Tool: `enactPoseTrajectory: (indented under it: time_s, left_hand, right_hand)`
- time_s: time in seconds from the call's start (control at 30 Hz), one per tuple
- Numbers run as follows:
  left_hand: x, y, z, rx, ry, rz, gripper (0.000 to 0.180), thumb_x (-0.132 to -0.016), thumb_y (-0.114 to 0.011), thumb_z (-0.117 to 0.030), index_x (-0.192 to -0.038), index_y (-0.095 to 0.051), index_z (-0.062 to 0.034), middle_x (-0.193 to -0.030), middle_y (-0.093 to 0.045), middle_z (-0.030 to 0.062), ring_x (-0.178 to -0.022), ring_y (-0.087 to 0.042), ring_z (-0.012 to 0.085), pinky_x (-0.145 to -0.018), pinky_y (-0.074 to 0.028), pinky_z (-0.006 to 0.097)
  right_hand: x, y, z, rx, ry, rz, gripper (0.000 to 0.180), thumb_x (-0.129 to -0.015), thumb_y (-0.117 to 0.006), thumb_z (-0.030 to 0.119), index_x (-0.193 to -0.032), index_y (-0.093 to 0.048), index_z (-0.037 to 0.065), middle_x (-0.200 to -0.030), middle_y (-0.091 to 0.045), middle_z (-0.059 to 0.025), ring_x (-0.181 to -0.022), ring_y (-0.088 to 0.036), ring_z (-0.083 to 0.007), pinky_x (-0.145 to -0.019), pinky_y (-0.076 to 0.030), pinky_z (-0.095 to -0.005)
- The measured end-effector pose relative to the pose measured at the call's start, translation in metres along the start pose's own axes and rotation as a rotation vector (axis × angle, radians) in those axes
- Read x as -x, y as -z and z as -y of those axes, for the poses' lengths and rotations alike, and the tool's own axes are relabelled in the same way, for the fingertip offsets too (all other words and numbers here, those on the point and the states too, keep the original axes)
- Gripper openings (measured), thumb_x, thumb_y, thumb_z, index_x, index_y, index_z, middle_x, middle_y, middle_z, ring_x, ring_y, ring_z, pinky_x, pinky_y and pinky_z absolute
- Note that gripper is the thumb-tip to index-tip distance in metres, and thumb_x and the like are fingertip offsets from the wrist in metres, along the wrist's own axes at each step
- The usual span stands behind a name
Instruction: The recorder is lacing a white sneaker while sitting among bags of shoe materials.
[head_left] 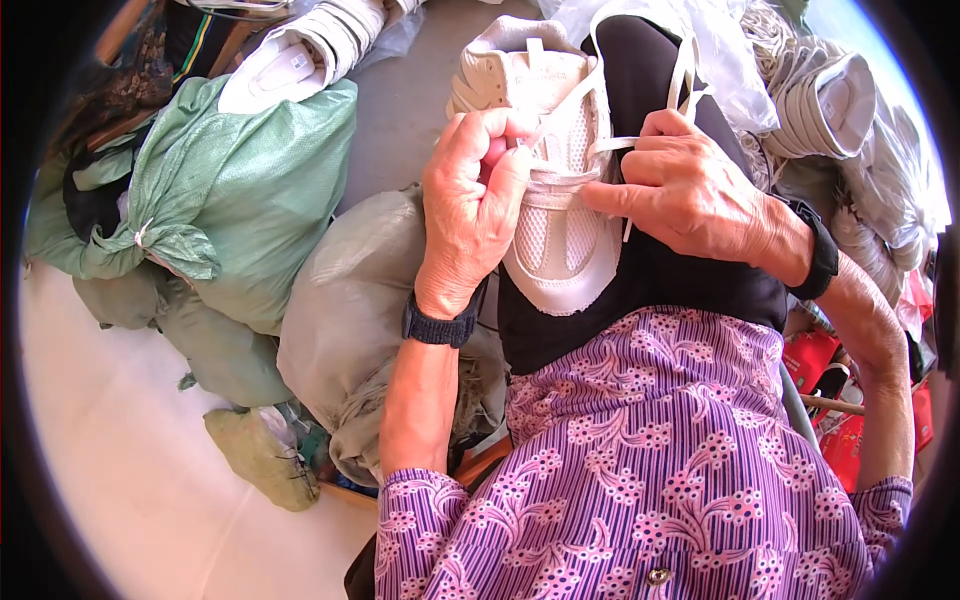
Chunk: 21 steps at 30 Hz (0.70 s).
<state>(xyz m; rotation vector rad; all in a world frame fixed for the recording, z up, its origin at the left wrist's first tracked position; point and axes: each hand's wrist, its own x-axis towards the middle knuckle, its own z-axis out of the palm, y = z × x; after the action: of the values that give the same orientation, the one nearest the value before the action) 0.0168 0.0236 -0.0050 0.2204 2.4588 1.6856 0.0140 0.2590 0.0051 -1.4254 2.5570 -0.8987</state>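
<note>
A white sneaker [565,262] with mesh panels lies on my lap, its toe toward me. A flat white shoelace [560,180] crosses its front in several rows. At the shoe's left eyelet edge, my left hand [463,205] pinches the lace between thumb and fingertips; the fingers partly hide it. Closed around a length of lace on the right side is my right hand [695,190], its index finger stretched onto the crossed laces. A loose lace loop [690,50] rises above the right hand over my dark-covered leg.
Left of me stand a tied green sack [270,190] and a grey sack [350,290]. Nested white shoes [290,65] rest on the green sack. More stacked shoe uppers [825,100] and clear plastic bags [890,190] are on the right, above red packages [815,365].
</note>
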Motion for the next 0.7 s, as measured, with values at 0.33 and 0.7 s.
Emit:
enactPoseTrajectory:
  time_s: [0.33,0.7]
  left_hand:
    - [-0.002,-0.001,-0.015,-0.070,-0.071,0.051,0.015,-0.085,-0.061,-0.002,-0.100,-0.061,-0.0066,-0.082,-0.052,0.0000,-0.067,-0.047,0.0086,-0.066,-0.044,0.024]
    - [-0.005,-0.003,-0.007,0.016,-0.081,0.020,0.016,-0.084,-0.062,-0.001,-0.099,-0.061,-0.0059,-0.082,-0.051,0.0004,-0.067,-0.050,0.0081,-0.064,-0.045,0.023]
  right_hand:
    - [-0.008,0.004,0.001,-0.160,-0.210,-0.151,0.026,-0.076,-0.064,0.006,-0.102,-0.064,0.007,-0.073,-0.062,-0.0062,-0.071,-0.063,-0.0269,-0.071,-0.048,-0.0370]
    - [-0.027,-0.004,0.007,-0.212,-0.508,-0.237,0.017,-0.076,-0.064,0.017,-0.087,-0.062,0.005,-0.074,-0.065,-0.0153,-0.072,-0.066,-0.0329,-0.064,-0.053,-0.0396]
